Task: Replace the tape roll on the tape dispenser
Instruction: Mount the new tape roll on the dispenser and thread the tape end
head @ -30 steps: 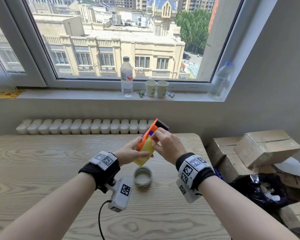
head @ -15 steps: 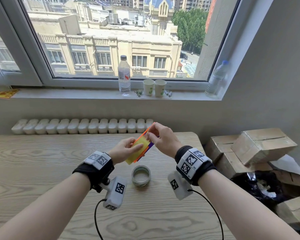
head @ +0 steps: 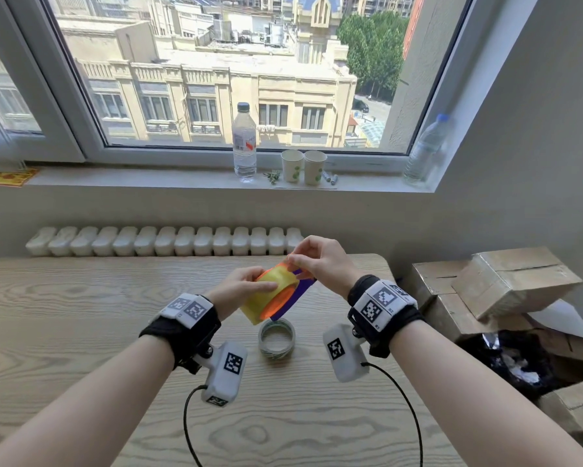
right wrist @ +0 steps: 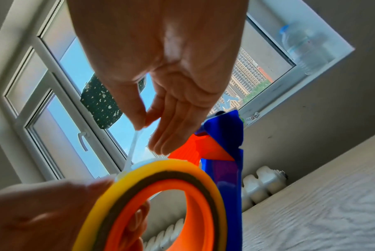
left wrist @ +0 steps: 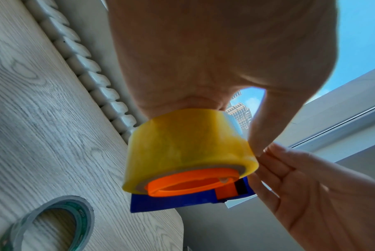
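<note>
A yellow tape roll (head: 269, 294) (left wrist: 186, 146) (right wrist: 205, 173) sits on the orange hub of a blue and orange tape dispenser (head: 295, 296) (left wrist: 182, 202) (right wrist: 225, 152), held in the air over the table. My left hand (head: 241, 286) (left wrist: 203, 68) grips the roll from the left. My right hand (head: 313, 261) (right wrist: 156, 84) pinches the loose clear end of the tape (right wrist: 133, 144) between thumb and forefinger and holds it lifted off the roll, its other fingers straight. A thin, nearly spent tape roll (head: 276, 337) (left wrist: 46, 222) lies flat on the table below.
The wooden table (head: 64, 332) ends at a radiator (head: 162, 241) under the window sill. Two water bottles (head: 244, 143) and two paper cups (head: 303, 166) stand on the sill. Cardboard boxes (head: 505, 284) and a black bag (head: 509, 362) lie right of the table.
The dispenser has been tipped from upright to lying more flat, the roll's side now facing me. My right hand has shifted to the roll's top edge and lifted the tape end.
</note>
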Demonstrator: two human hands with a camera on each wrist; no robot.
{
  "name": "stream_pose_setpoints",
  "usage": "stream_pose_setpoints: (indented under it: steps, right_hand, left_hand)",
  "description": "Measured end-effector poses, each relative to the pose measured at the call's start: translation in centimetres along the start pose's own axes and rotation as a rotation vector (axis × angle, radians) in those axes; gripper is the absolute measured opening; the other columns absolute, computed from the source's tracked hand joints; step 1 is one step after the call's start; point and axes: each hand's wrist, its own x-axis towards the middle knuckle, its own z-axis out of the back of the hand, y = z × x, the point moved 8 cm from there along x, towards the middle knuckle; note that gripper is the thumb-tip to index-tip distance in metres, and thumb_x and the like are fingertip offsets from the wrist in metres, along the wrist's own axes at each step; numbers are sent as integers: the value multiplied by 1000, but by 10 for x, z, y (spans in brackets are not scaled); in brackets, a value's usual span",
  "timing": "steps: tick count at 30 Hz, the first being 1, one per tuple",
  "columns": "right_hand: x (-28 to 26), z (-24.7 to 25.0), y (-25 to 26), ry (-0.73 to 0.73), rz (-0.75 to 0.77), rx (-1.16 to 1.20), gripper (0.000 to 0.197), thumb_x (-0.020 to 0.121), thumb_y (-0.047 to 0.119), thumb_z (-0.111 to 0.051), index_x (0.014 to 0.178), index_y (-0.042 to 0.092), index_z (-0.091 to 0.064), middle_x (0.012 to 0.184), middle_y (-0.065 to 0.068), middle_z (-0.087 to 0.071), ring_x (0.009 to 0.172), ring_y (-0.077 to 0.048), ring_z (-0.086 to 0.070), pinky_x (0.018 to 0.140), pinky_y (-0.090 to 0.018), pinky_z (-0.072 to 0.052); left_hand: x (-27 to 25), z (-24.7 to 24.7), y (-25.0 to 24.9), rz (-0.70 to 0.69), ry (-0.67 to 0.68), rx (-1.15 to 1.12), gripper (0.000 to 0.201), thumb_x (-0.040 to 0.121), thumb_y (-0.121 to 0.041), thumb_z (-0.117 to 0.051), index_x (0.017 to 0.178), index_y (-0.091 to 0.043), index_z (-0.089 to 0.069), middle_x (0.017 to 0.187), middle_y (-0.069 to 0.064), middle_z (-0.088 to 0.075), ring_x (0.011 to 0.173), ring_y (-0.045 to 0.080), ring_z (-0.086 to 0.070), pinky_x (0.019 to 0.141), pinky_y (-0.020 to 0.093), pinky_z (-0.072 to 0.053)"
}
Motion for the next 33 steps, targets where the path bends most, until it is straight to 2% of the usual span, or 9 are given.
stream_pose_setpoints:
  steps: [2,5,8,10,14,17,22,28,33]
  right_hand:
    - [1,1,-1,-10,-16,10,10,86,3,-62,78,8,-56,74,-7,-65,65,-14,-64,62,-26,-57]
    - [1,5,0,-23,-11,-43,13,85,6,-63,75,11,-57,76,-11,-67,69,-21,-64,59,-25,-56]
    - [3,8,2,-60,38,-174,14,82,11,-67,72,16,-59,84,-19,-71,74,-28,-69,63,-35,-60]
    - [4,10,1,-92,68,-278,11,80,15,-70,73,17,-61,80,-12,-70,75,-27,-69,68,-41,-59]
    - [3,9,4,-135,113,-339,7,77,17,-72,75,13,-67,75,-1,-66,74,-18,-65,73,-33,-55]
    - [0,8,6,-163,129,-350,9,78,16,-72,82,10,-68,82,-2,-71,77,-13,-65,76,-25,-52]
    - [-5,9,7,-169,166,-280,28,78,9,-70,104,15,-60,93,-6,-75,88,-12,-70,83,-27,-54]
    - [-10,5,5,-187,234,-284,23,81,5,-65,102,13,-63,96,-3,-75,94,-9,-69,86,-35,-55]
    - [-11,0,7,-169,256,-332,30,86,3,-57,114,13,-58,111,-5,-71,106,-14,-65,93,-37,-52]
  left_hand:
    - [0,-1,-1,4,19,-15,63,53,-39,-71,103,-3,-60,91,9,-60,81,21,-56,67,26,-43]
    - [-1,-2,-3,8,35,-21,38,65,-27,-67,98,-10,-61,90,5,-62,78,15,-59,64,20,-47]
    - [-2,-3,-3,13,62,2,42,69,-23,-66,106,-5,-59,94,7,-63,82,16,-60,67,20,-50]
    - [-1,-5,-2,16,81,5,44,75,-13,-69,115,0,-55,98,8,-62,85,16,-60,69,18,-52]
    - [1,-8,-3,11,79,-20,40,82,5,-59,121,3,-49,101,10,-60,86,13,-60,70,15,-51]
    - [2,-9,-5,0,76,-43,39,82,7,-59,119,1,-49,97,6,-62,81,7,-63,71,14,-51]
    - [5,-9,-4,-14,42,-68,39,81,8,-59,118,0,-50,96,5,-62,77,2,-65,67,12,-51]
    - [7,-4,-4,-15,-9,-96,50,79,6,-63,126,2,-48,117,22,-60,101,24,-61,80,25,-52]
    - [6,-7,-8,-34,-7,-119,51,77,8,-64,125,2,-48,105,12,-63,92,17,-63,73,20,-54]
